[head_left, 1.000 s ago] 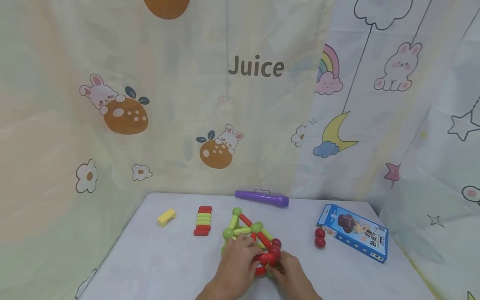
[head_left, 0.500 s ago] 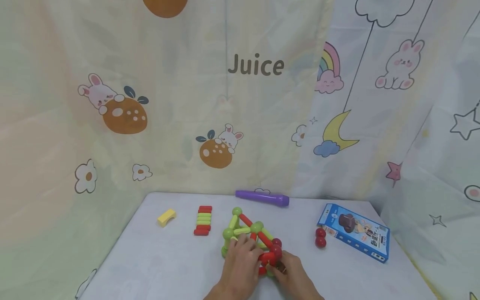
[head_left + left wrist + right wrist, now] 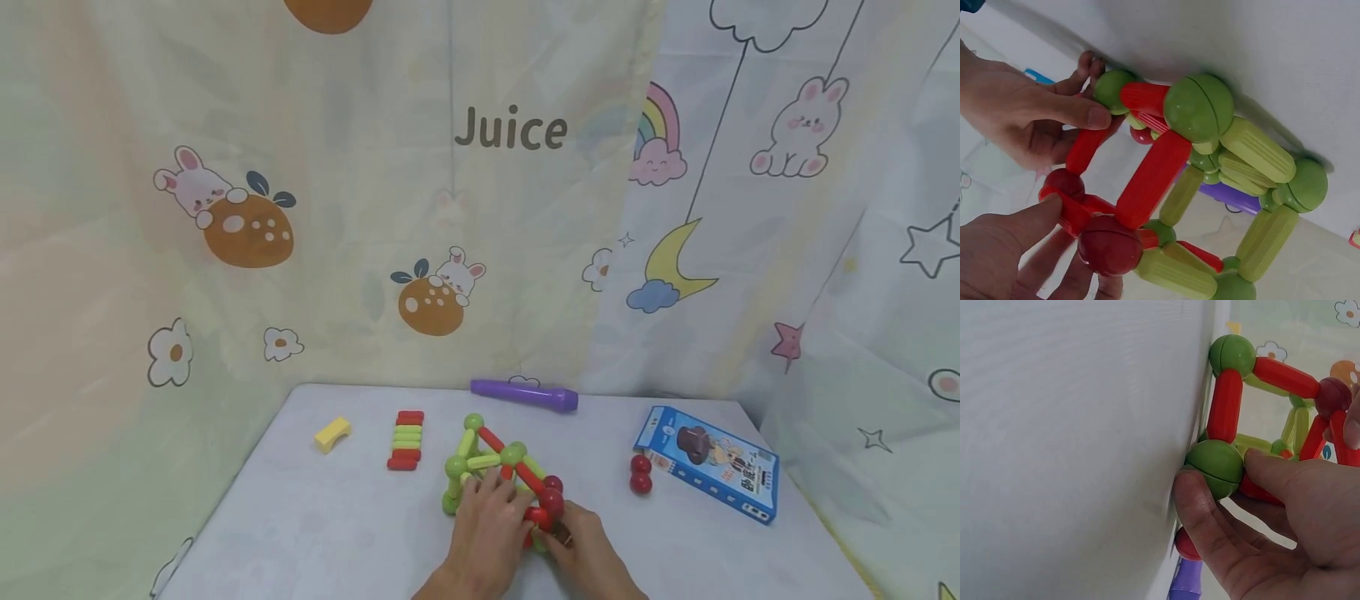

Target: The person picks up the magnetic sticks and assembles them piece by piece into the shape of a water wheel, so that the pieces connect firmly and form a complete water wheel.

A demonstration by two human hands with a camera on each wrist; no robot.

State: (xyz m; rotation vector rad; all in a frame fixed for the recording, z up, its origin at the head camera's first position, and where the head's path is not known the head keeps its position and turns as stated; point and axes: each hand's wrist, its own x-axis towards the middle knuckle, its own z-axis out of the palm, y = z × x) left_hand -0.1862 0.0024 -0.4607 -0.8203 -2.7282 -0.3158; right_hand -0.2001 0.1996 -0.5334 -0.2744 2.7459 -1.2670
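A magnetic stick-and-ball frame (image 3: 1200,115) of red and light green rods with green and dark red balls stands on the table. My left hand (image 3: 491,525) reaches over its near side, thumb and finger pinching a red rod (image 3: 1072,215) between two dark red balls. At the lower right corner my right hand (image 3: 588,550) grips a green ball (image 3: 1216,467) between thumb and fingers, close to the tabletop. A red rod (image 3: 1225,406) joins that ball to another green ball (image 3: 1232,356). In the head view my hands hide much of the near side.
To the left lie a row of red and light green rods (image 3: 407,440) and a yellow arch block (image 3: 333,435). A purple baton-like stick (image 3: 525,395) lies at the back. Two dark red balls (image 3: 641,475) sit beside a blue box (image 3: 712,462) on the right.
My left hand has shifted slightly to the right, covering more of the red rods on the near side. My right hand stays at the lower right corner of the frame.
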